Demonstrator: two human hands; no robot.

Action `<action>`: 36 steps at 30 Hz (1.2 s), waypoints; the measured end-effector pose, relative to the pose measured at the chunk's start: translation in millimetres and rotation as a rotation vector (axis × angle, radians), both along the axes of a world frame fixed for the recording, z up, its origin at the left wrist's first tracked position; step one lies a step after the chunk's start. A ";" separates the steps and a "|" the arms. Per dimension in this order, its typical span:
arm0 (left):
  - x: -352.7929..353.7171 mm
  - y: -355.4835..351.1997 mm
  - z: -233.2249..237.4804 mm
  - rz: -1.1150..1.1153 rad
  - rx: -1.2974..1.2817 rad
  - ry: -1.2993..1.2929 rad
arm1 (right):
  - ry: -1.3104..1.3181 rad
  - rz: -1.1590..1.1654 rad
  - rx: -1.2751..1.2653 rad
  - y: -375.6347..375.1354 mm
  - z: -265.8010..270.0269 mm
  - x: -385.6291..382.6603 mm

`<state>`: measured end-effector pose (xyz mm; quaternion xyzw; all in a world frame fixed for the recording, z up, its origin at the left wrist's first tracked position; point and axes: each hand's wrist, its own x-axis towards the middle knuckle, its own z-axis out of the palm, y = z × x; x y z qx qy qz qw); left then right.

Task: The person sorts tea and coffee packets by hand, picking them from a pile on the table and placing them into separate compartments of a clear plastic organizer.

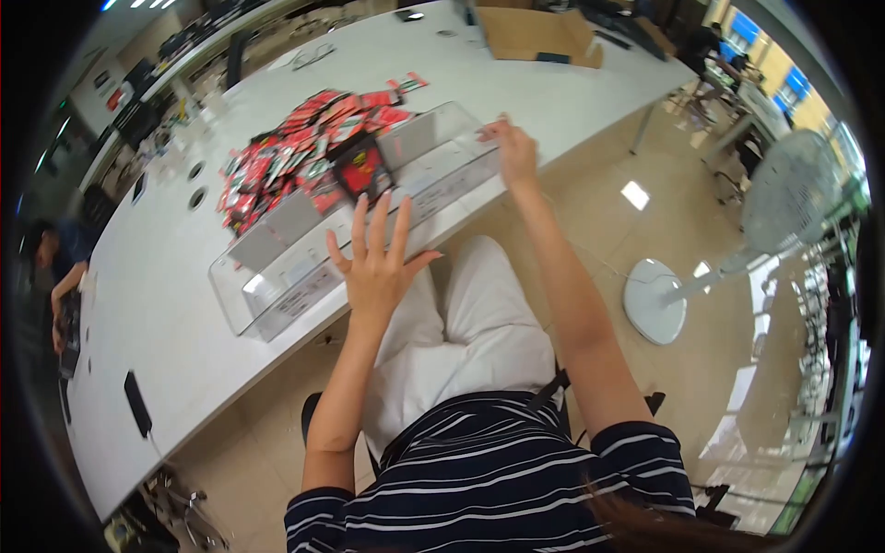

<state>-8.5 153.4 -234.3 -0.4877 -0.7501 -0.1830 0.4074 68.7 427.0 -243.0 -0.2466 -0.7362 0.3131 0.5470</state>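
A long clear plastic tray (293,297) lies along the near edge of the white table, with grey upright dividers (275,229) in it. Between the dividers stands a dark box (360,166) with red on its front. My left hand (376,269) is over the tray's front side, fingers spread, fingertips close below the dark box, holding nothing. At the tray's right end is my right hand (518,157), its fingers bent around the end wall. Behind the tray spreads a heap of small red, green and white packets (309,138).
On the white table (572,101) are an open cardboard box (539,37) at the back, a pair of glasses (313,57) and a black power strip (137,403) at left. A standing fan (656,300) is on the floor at right. Another person (69,253) works at far left.
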 end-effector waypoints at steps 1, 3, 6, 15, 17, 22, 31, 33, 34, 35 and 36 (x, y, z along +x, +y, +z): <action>1.5 3.1 -1.5 -0.009 -0.006 0.004 | 0.009 -0.008 -0.040 -0.4 -2.1 -0.2; 1.4 10.1 -5.1 -0.024 0.021 -0.010 | 0.004 -0.003 -0.086 -1.4 2.7 -2.2; 3.7 9.3 -4.3 -0.006 0.023 0.010 | -0.059 -0.005 -0.158 -10.5 10.1 3.4; 6.7 7.5 -1.8 -0.054 0.053 -0.036 | -0.074 -0.050 -0.129 -10.5 10.6 1.9; 7.5 5.5 -0.7 -0.070 0.058 -0.064 | -0.085 -0.059 -0.143 -8.4 7.7 0.0; 6.5 4.0 -0.1 -0.086 0.044 -0.084 | -0.113 -0.026 -0.187 4.9 -4.7 -3.3; 0.5 9.4 -13.0 -0.090 0.072 -0.062 | -0.122 0.043 -0.178 13.6 -3.8 0.2; 1.6 10.8 -10.3 -0.067 0.106 -0.055 | -0.113 0.073 -0.168 15.7 -6.3 -0.2; 0.9 11.2 -8.7 -0.057 0.115 -0.074 | -0.100 0.095 -0.170 13.8 -5.0 1.1; 1.1 11.3 -7.6 -0.052 0.122 -0.095 | -0.102 0.115 -0.188 13.8 -3.7 2.6; 1.9 11.0 -6.7 -0.049 0.129 -0.115 | -0.105 0.133 -0.207 13.0 -2.3 3.1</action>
